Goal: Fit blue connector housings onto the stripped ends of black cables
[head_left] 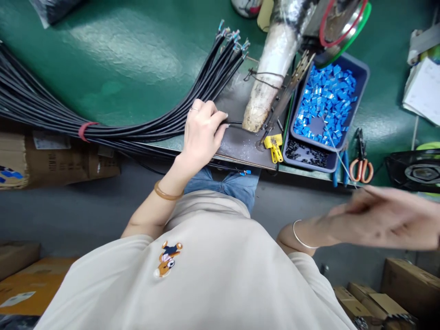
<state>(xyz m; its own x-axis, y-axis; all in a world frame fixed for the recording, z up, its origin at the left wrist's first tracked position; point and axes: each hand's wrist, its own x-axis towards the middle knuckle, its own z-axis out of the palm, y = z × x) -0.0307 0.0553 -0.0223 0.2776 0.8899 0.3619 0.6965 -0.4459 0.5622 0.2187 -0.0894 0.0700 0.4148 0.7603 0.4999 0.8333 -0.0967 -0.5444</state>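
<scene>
My left hand point(202, 130) is closed on a black cable point(235, 122) over the dark work plate at the table's front edge. The cable's far end meets the lower tip of a white, tape-wrapped tube point(258, 107) with a browned end. Behind the hand lies a thick bundle of black cables point(147, 130), tied with a red band, coloured wire ends showing. Out to the right, off the table edge, my right hand point(388, 220) is smeared by motion. A thin pale strand point(338, 153) runs from over the blue parts toward it; the grip on it is unclear.
Grey trays hold blue pieces point(325, 98) and small black pieces point(305, 155). Yellow clips point(275, 147), blue-handled pliers point(341, 167) and orange-handled scissors point(361, 165) lie near the front edge. A spool point(343, 32) stands behind. Cardboard boxes point(68, 156) sit below.
</scene>
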